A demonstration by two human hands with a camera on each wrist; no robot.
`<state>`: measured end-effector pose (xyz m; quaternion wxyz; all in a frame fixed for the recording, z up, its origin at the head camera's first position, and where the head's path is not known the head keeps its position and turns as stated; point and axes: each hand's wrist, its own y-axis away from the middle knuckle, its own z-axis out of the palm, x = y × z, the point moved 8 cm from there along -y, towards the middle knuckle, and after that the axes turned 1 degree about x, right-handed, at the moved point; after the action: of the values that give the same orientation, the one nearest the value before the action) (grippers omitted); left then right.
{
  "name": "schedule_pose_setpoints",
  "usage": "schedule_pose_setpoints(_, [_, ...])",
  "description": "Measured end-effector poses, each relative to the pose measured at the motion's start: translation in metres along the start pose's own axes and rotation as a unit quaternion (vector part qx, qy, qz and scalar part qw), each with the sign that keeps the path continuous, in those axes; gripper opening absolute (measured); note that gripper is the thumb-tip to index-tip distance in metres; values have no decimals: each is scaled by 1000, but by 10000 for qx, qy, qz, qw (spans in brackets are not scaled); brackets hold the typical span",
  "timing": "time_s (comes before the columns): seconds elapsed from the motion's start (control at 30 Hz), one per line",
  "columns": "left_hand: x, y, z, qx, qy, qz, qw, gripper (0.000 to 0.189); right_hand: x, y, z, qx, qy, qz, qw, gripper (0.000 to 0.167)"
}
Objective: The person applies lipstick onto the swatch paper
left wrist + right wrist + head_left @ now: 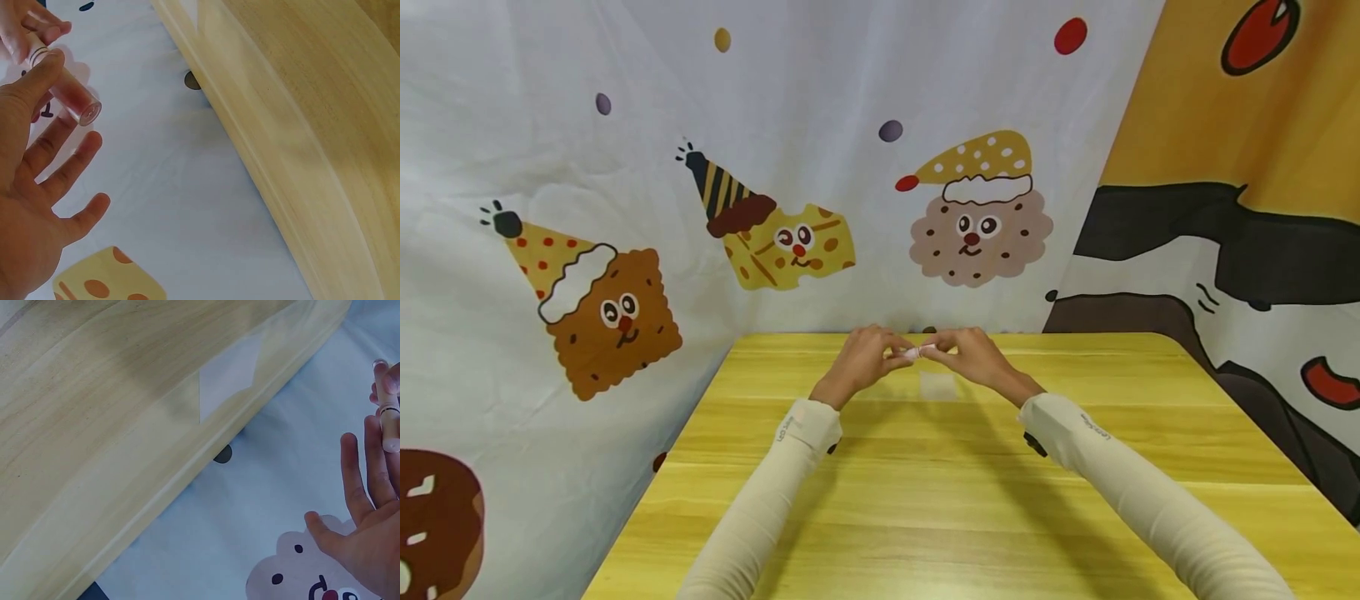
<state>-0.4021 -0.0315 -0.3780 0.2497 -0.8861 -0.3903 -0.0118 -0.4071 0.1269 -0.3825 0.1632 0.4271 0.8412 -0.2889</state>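
Observation:
A small lip gloss tube (pixel 75 100) is held between both hands above the far part of the table. Its body is clear with pinkish-red gloss inside. The cap (pixel 390 430) is pale, and a dark thin ring shows where cap and body meet. My left hand (pixel 867 360) pinches the clear body between thumb and fingers, the other fingers spread loosely. With thumb and fingertips, my right hand (pixel 973 358) grips the cap end; its remaining fingers stretch out in the right wrist view. Whether cap and body are fully joined I cannot tell.
A white square of paper (pixel 937 387) lies on the wooden table (pixel 910 500) just below the hands, near the far edge. Behind the table hangs a white curtain (pixel 820 92) printed with cartoon biscuits and cheese.

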Motion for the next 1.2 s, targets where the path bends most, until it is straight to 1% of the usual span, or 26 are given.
schedule_pose_setpoints(0.07, [-1, 0, 0, -11, 11, -32, 10000, 24, 0, 0, 0, -2, -31, -2, 10000, 22])
schedule_pose_setpoints(0.23, [-4, 0, 0, 7, -154, -147, 9998, 25, -4, -2, 0, 95, -127, -179, 9997, 17])
schedule_pose_setpoints(0.3, [-4, -1, 0, 22, -216, -163, 9996, 26, -4, -2, 0, 120, -138, -217, 9996, 19])
schedule_pose_setpoints(0.4, [-4, 0, -1, 59, -161, -126, 9998, 25, -2, -2, 1, 94, -114, -155, 9998, 24])
schedule_pose_setpoints(0.5, [-3, 1, -2, 96, -78, -92, 9999, 24, 0, -1, 3, -6, -100, -19, 9999, 27])
schedule_pose_setpoints(0.6, [-3, 2, -2, 132, -75, -55, 9999, 24, 1, 1, 5, -135, -138, 22, 9998, 28])
schedule_pose_setpoints(0.8, [-3, 5, -3, 202, -140, -3, 9997, 25, -3, 4, 7, -142, -189, -180, 9996, 20])
schedule_pose_setpoints(1.0, [-4, 7, -3, 245, -184, -17, 9995, 24, -5, 5, 6, -11, -246, -348, 9991, 24])
schedule_pose_setpoints(1.07, [-4, 8, -3, 239, -179, -35, 9995, 24, -5, 5, 6, -1, -260, -304, 9992, 27])
schedule_pose_setpoints(1.2, [-4, 8, -3, 219, -142, -48, 9996, 24, -1, 5, 6, 3, -261, -22, 9997, 32])
